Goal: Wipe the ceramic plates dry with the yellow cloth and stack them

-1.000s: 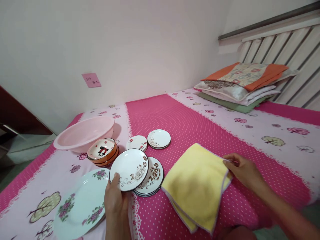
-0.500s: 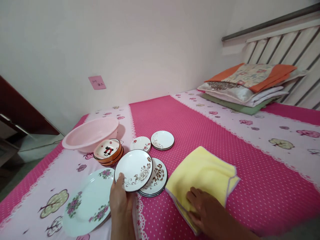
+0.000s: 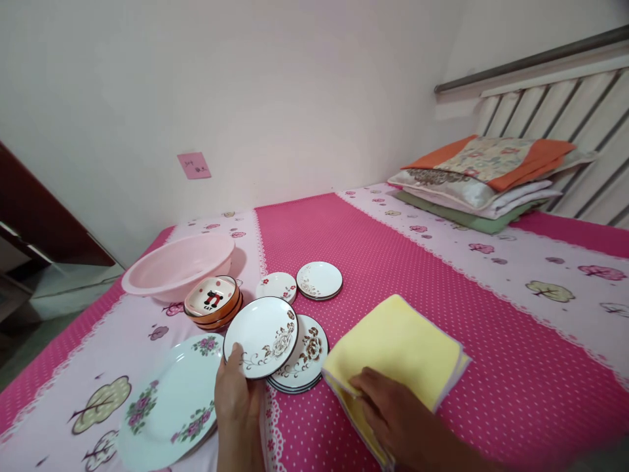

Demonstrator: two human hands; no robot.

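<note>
My left hand (image 3: 236, 387) grips a white plate (image 3: 258, 337) with a dark rim and a brown flower print, thumb on its face. That plate is raised and overlaps a stack of similar plates (image 3: 304, 354) on the bedspread. To the right, my right hand (image 3: 386, 406) pinches the near left edge of a folded yellow cloth (image 3: 407, 341) with a pale purple border. A large pale green oval platter (image 3: 170, 400) with purple flowers lies left of my left hand. Behind the held plate are a small plate with red flowers (image 3: 276, 286) and a small stack of round plates (image 3: 319, 280).
Square cat-printed bowls (image 3: 212, 303) are stacked beside a pink basin (image 3: 179, 265) at the left. Folded cushions and cloths (image 3: 484, 174) lie at the far right by a radiator (image 3: 555, 111). A pink note (image 3: 194, 165) is stuck to the wall.
My right hand has shifted slightly left along the cloth and now pinches its edge; the cloth's top looks flatter. The left hand and its plate stay almost in place.
</note>
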